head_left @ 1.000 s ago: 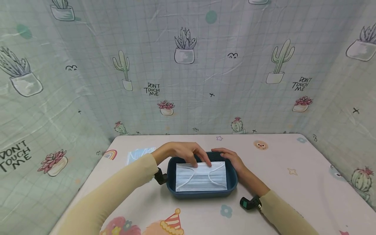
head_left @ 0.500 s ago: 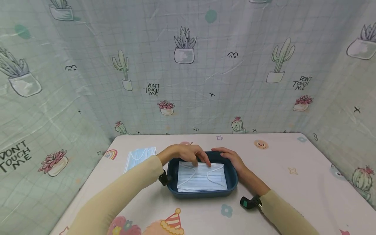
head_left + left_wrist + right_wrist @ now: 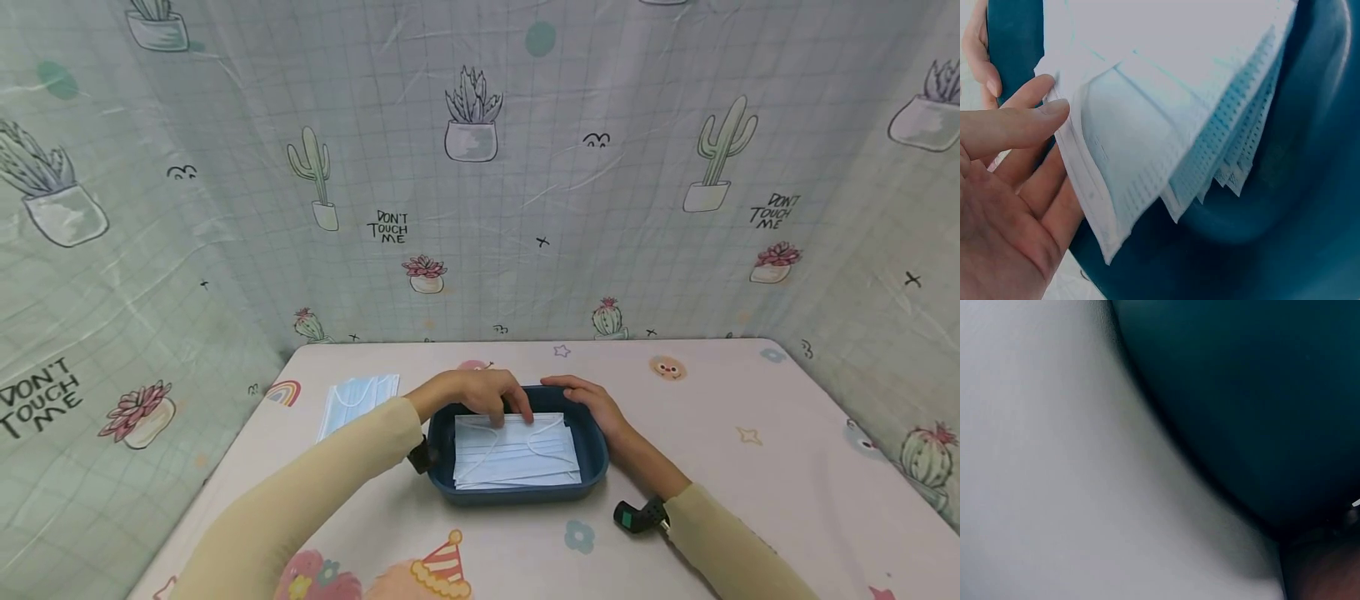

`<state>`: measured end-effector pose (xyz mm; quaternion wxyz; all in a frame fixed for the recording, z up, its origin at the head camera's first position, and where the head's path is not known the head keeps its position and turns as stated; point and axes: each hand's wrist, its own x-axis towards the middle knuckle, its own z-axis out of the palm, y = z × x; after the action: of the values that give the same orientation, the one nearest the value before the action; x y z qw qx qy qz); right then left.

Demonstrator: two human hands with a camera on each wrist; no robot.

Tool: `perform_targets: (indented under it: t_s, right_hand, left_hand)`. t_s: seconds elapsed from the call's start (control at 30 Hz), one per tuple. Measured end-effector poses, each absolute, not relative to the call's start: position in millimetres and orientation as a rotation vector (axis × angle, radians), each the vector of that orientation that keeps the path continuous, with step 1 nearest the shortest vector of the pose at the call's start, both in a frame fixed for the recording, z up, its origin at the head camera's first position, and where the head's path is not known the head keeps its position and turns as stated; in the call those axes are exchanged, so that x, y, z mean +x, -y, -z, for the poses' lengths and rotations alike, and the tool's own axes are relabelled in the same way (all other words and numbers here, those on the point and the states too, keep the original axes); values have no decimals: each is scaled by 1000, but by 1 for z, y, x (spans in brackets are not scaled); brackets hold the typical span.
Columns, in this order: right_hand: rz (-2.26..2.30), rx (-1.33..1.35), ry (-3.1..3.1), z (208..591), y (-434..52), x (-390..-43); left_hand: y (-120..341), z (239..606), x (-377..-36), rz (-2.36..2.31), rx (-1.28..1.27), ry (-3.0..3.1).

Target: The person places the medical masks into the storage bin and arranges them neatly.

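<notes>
A stack of light blue face masks (image 3: 517, 454) lies in a dark blue plastic basin (image 3: 517, 497), ear loops showing on top. My left hand (image 3: 491, 396) reaches over the basin's left side and pinches the far edge of the masks between thumb and fingers. In the left wrist view, the thumb (image 3: 1029, 128) presses on the white edge of the top mask (image 3: 1129, 131), and several pleated layers fan out below. My right hand (image 3: 596, 408) rests at the basin's back right rim with its fingers extended along it. Mostly basin wall (image 3: 1241, 412) fills the right wrist view.
Another blue mask (image 3: 358, 402) lies on the table at the back left, partly behind the left sleeve (image 3: 315, 492). A cartoon-print cover lies over the table (image 3: 712, 433). Cactus-print curtain (image 3: 540, 200) hangs behind and at both sides.
The left hand shifts slightly, and the masks' left edge moves right in the basin. Lower layers now show below the top mask's near edge. My right hand stays at the rim.
</notes>
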<state>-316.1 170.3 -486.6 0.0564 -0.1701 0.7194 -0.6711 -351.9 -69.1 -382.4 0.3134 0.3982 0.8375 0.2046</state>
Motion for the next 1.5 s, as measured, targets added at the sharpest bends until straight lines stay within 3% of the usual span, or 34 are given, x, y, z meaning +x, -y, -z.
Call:
perform_targets:
  t_s: [1.13,1.5]
  right_hand:
    - [2083,-561,-2116,491,-173,-318]
    - [2064,-529,-2174,491,-173,-317]
  left_hand:
    - [62,385,-339,-387,1074,-2237]
    - [80,363,-330,-682,1172,-2284]
